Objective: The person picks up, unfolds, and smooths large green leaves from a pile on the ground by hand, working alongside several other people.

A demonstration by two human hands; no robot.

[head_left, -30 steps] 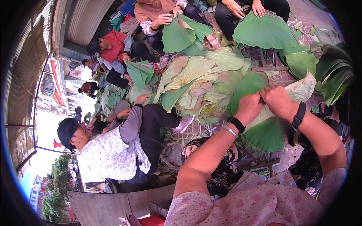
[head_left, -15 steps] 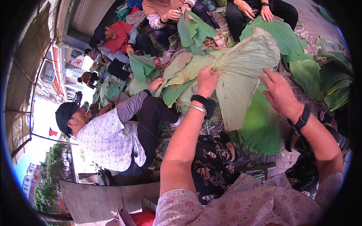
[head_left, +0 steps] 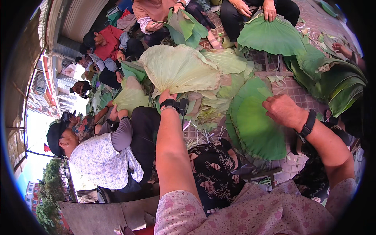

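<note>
My left hand (head_left: 166,97) is closed on the base of a large pale yellow-green lotus leaf (head_left: 176,70), which spreads out above the leaf pile at the middle. My right hand (head_left: 285,111) is over the upper right edge of a bright green lotus leaf (head_left: 256,121). Its fingers are curled and drawn together; whether the leaf's edge is between them is hidden. More green leaf shows under that one, close in front of my knees. Beyond my left hand lie pale, wilted leaves (head_left: 213,105) in a loose heap.
At the left sits a co-worker in a patterned vest (head_left: 105,164), hands on a yellowish leaf (head_left: 131,96). Others across the heap hold green leaves (head_left: 270,37). A stack of dark green leaves (head_left: 333,82) lies at the right, with another person's hand (head_left: 341,50) behind it.
My left hand has carried the pale leaf left, over the heap. My right hand has gone from spread fingers beside that leaf to curled fingers at the green leaf's edge.
</note>
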